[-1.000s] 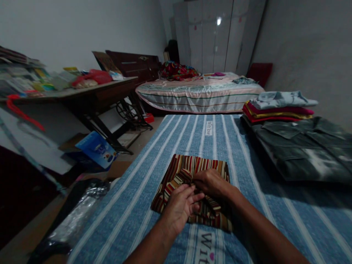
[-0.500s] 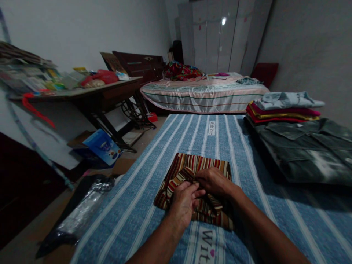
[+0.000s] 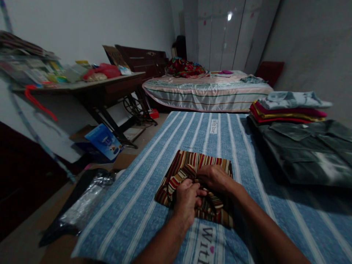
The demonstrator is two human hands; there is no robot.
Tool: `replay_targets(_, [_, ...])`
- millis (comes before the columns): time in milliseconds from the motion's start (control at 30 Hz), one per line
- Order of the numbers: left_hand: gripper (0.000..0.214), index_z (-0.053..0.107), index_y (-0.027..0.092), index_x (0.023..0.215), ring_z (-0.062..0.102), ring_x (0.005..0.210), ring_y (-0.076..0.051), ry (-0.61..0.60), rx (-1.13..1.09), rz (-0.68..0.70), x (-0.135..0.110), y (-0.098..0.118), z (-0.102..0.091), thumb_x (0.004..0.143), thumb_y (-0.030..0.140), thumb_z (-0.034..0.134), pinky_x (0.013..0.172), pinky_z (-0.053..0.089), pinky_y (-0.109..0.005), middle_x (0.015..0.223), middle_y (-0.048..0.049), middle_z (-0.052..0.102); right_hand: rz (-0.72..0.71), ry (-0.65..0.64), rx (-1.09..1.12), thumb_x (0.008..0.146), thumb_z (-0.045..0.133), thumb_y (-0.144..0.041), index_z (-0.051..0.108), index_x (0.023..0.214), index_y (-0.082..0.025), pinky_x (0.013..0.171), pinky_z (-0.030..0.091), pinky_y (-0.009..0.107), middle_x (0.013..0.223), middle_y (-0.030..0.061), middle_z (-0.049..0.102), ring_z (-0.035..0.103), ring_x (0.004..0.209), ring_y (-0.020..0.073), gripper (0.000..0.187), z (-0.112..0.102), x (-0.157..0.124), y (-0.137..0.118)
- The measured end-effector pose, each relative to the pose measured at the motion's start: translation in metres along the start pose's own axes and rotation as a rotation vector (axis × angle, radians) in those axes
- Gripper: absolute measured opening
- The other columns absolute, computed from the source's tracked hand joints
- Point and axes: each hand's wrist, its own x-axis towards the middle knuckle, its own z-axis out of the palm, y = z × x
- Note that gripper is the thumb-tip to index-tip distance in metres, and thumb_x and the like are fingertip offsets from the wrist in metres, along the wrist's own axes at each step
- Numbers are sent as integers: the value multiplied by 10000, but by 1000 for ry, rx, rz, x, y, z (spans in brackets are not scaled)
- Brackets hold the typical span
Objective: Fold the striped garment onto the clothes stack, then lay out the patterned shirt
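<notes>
A striped shirt [image 3: 180, 176] in brown, red and cream lies folded into a rough square on the blue striped bedding [image 3: 150, 172], with its collar facing up. My left hand [image 3: 187, 200] rests on the front of the collar, fingers curled against the cloth. Just right of it, my right hand [image 3: 215, 178] is closed on the collar, its fingertips bent down into the fabric. The two hands meet near the middle of the collar. Whatever small part sits between the fingertips is hidden.
To the right, a dark green jacket [image 3: 299, 150] lies folded beside a stack of folded clothes [image 3: 291, 106]. On the left stands a cluttered sewing-machine table [image 3: 107, 81], with a blue box [image 3: 104, 141] below it. Another bed [image 3: 203, 97] is at the back.
The view has shifted slightly. Both hands stay at the shirt's collar with only slight finger movement, and the shirt keeps its folded shape.
</notes>
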Motion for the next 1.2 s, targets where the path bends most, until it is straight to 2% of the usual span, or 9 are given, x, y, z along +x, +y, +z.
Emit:
replay_targets(167, [171,492,156,760,571,483,-98,-11,-22,-37,0,3,0,749,304,577,320,254,-143,661,-3,562,-36,26,-79,857,486,-131,657,822,-182,562,265,229,778,22,591,524,685,123,182,0,-1,0])
replay_targets(367, [41,481,149,742,557,473,-87,23,-24,-95,-1,8,3,772,169,500,334,259,-137,618,-6,563,-37,63,-46,844,522,-127,651,791,-181,594,326,223,804,21,559,525,713,126,150,1,-2,-2])
replay_targets(533, [32,486,143,746,546,467,-85,44,-22,-90,0,6,3,777,134,488,340,278,-139,602,-4,555,-49,96,29,857,501,-117,648,858,-177,711,400,229,1077,67,563,568,877,144,159,2,-3,1])
replay_targets(633, [28,499,137,759,538,453,-82,52,-25,-77,1,4,3,772,121,481,330,274,-141,606,1,550,-50,90,31,849,506,-110,645,834,-173,726,406,238,1210,76,525,578,909,151,153,1,-4,2])
replay_targets(700, [25,504,137,760,537,447,-84,54,-28,-67,2,3,3,768,120,487,322,269,-142,599,8,540,-65,60,61,849,503,-103,638,822,-174,712,398,229,1141,61,564,581,891,145,156,1,-4,3])
replay_targets(767, [23,504,140,753,534,438,-84,55,-29,-64,3,1,3,760,119,496,315,262,-144,597,14,535,-63,26,94,849,495,-89,627,811,-173,681,384,218,972,38,600,578,831,135,161,1,-3,3])
replay_targets(867, [63,481,153,711,523,418,-83,69,-34,-59,3,0,3,741,105,508,304,253,-145,575,31,514,-48,-1,110,823,499,-56,603,776,-168,650,360,212,824,15,577,555,762,126,161,3,-3,5])
replay_targets(1200, [84,486,149,682,497,392,-70,87,-22,-32,4,1,6,717,75,506,295,268,-139,540,48,500,-49,24,142,858,442,-63,568,760,-165,622,329,219,785,13,517,508,715,124,189,3,0,6])
